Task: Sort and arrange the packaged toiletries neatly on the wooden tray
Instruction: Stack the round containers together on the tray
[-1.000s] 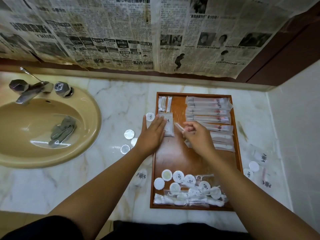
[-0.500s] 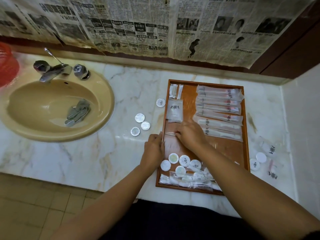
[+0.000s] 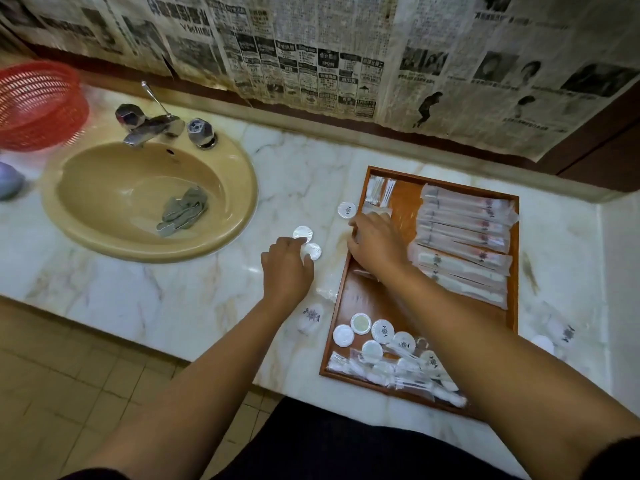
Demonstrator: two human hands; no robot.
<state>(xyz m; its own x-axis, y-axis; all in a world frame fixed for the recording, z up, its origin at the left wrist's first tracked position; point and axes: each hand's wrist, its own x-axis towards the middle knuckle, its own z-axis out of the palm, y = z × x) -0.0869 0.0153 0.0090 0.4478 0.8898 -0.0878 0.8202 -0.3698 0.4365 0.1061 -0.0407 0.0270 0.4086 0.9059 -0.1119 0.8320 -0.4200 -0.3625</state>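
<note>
Crosswise, perhaps 8 long packets span the wooden tray.

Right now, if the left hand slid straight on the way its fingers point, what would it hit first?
The left hand would almost at once meet the nearer round white packet on the counter. Its fingertips look right beside it, though contact is unclear.

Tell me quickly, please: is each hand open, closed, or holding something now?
Left hand: fingers curled over the round packets; grip cannot be told.
Right hand: palm down over the wooden tray; cannot be told.
</note>
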